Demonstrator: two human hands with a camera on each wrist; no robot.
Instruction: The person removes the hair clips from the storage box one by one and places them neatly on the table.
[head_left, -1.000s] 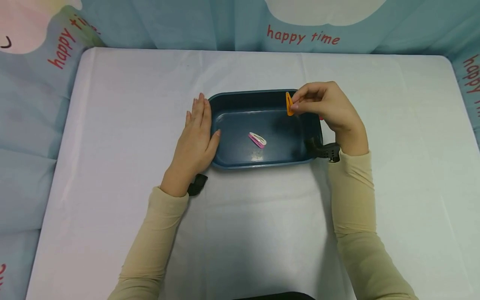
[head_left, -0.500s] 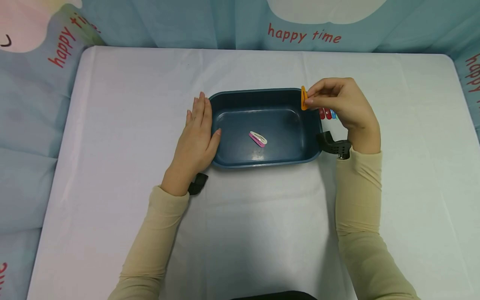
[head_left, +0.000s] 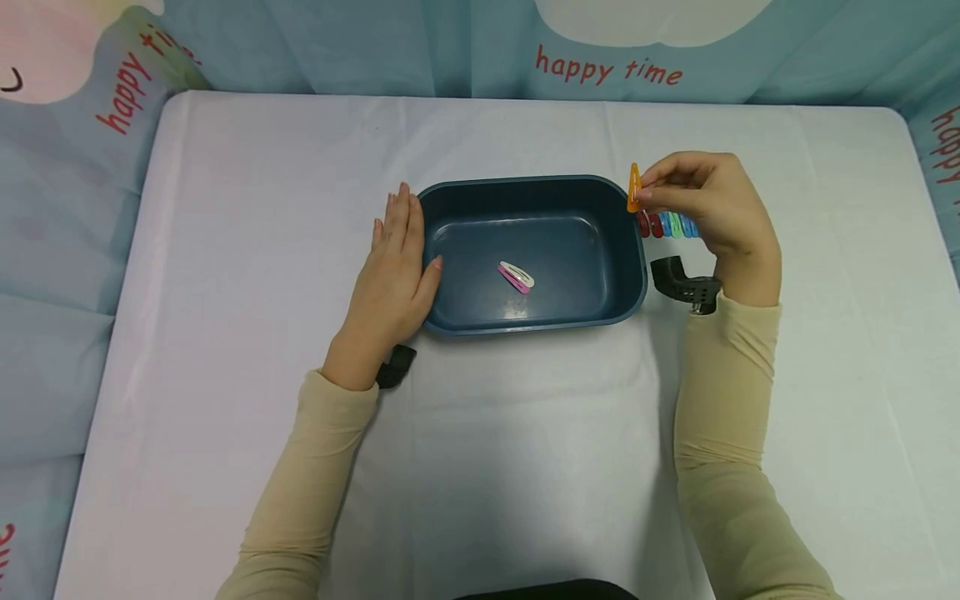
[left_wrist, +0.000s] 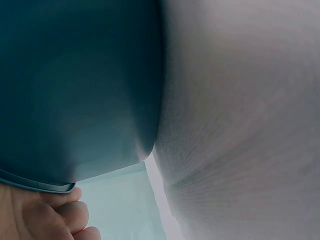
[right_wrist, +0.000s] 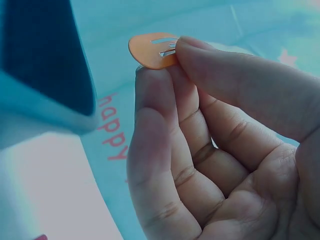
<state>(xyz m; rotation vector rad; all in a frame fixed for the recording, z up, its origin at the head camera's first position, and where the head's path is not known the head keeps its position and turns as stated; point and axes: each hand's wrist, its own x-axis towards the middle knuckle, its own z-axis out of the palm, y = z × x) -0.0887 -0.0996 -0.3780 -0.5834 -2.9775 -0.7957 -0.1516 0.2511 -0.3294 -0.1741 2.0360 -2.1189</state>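
Note:
Between thumb and fingertips my right hand (head_left: pixel 712 200) pinches an orange snap hair clip (head_left: pixel 634 188), held by the upper right corner of a dark blue tray (head_left: pixel 536 326). The right wrist view shows the hair clip (right_wrist: pixel 150 50) close up, its wide end sticking out past the fingers. My left hand (head_left: pixel 393 279) rests along the tray's left side, fingers straight and thumb over the rim. Inside the tray lie a white hair clip (head_left: pixel 517 274) and a pink hair clip (head_left: pixel 513 281), side by side. In the left wrist view the tray wall (left_wrist: pixel 80 100) fills the upper left.
A row of several hair clips (head_left: pixel 667 225) in red, blue and green lies on the white tablecloth (head_left: pixel 525 442) right of the tray, partly covered by my right hand. A light blue curtain (head_left: pixel 360 50) with red lettering hangs behind the table.
My right hand has carried the orange hair clip rightward, from over the tray's inside to its right corner, uncovering more of the clip row. The left hand and the tray stay put.

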